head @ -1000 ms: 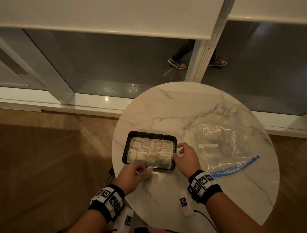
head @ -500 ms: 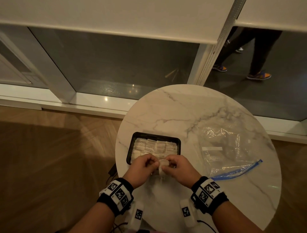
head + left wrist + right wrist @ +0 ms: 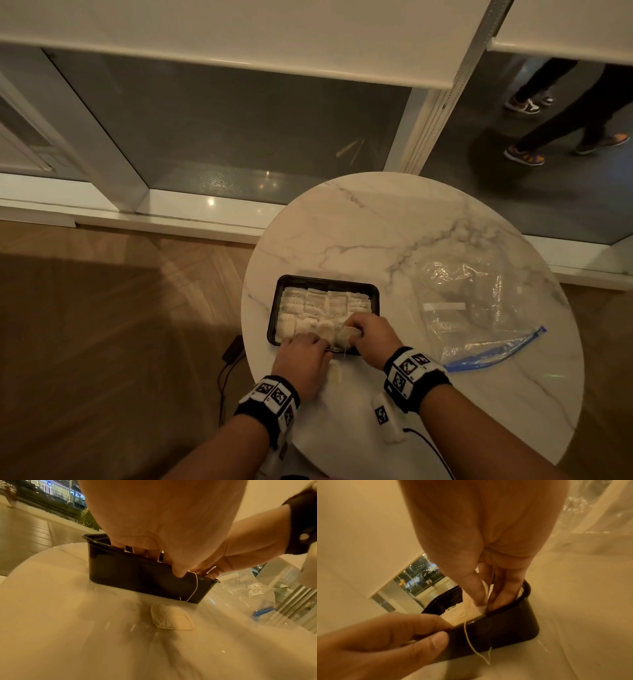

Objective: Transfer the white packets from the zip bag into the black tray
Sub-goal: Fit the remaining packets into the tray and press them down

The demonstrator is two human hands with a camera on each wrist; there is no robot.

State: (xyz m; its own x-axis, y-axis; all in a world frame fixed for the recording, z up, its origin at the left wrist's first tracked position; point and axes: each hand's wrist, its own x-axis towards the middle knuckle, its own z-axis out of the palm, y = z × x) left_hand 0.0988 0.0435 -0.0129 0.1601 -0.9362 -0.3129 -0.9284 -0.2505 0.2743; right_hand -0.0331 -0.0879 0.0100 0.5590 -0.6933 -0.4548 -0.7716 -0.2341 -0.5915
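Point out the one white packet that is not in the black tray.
The loose packet lying flat on the marble table, just in front of the black tray; the others sit packed inside it.

A round white marble bench [image 3: 376,240] with grey veining stands on a brown wooden floor [image 3: 102,342] laid in a herringbone pattern. A thin black cable [image 3: 226,373] with a small dark block at its far end lies on the floor just left of the bench. Beyond it, a white sill runs below large glass panes [image 3: 239,137], split by white frames, with pale roller blinds [image 3: 239,27] lowered over their upper part. Through the far right pane, on dark pavement, the legs of passers-by [image 3: 565,116] in dark trousers and sneakers are visible.
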